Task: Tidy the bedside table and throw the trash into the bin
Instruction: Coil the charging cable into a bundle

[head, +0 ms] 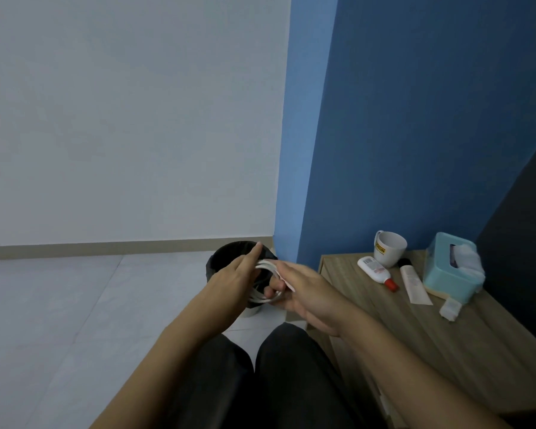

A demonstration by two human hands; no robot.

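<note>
A white cable (265,284) is wound in several loops between my two hands, in front of my knees. My left hand (235,272) has its fingers through the coil, index finger pointing up. My right hand (304,289) grips the coil's right side. Right behind the hands, on the floor, stands the bin (226,253) lined with a black bag. The wooden bedside table (446,335) is to the right. On it are a white mug (389,247), a white bottle with a red cap (375,270), a white tube (413,283), a teal tissue box (449,267) and a small crumpled white piece (450,308).
A blue wall stands behind the table, and a white wall with a beige skirting runs to the left. Pale floor tiles (59,305) spread left of the bin. My dark-trousered knees (260,366) fill the bottom middle. A dark surface rises at the far right.
</note>
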